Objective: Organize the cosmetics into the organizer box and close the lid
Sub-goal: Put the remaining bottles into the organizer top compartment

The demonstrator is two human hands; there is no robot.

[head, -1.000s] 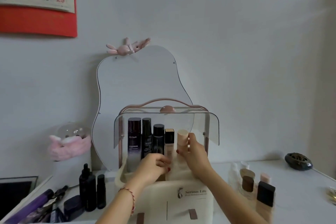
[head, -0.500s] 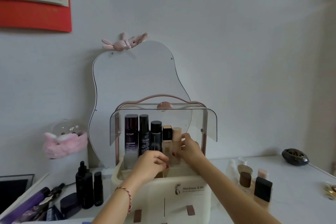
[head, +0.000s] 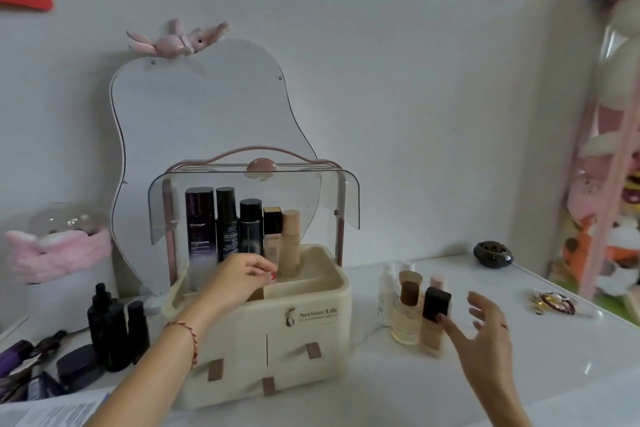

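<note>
A cream organizer box (head: 304, 326) stands on the white table, its clear lid (head: 256, 198) raised. Several bottles stand in a row at its back, ending with a beige bottle (head: 290, 242). My left hand (head: 239, 279) rests on the box's inner rim in front of the bottles, fingers loosely curled, holding nothing I can see. My right hand (head: 485, 326) is open with fingers spread, a fingertip at a foundation bottle with a black square cap (head: 434, 319). That bottle stands in a small group with a brown-capped bottle (head: 407, 312) right of the box.
Black bottles (head: 114, 326) and dark jars stand left of the box. A pear-shaped mirror (head: 204, 135) stands behind it. A dark round dish (head: 492, 254) and a small trinket (head: 554, 302) lie at the right. Paper (head: 52, 409) lies at the front left.
My right hand let go of the beige bottle in the box and moved right to the bottle group on the table. My view swung right. The left hand stayed at the box.
</note>
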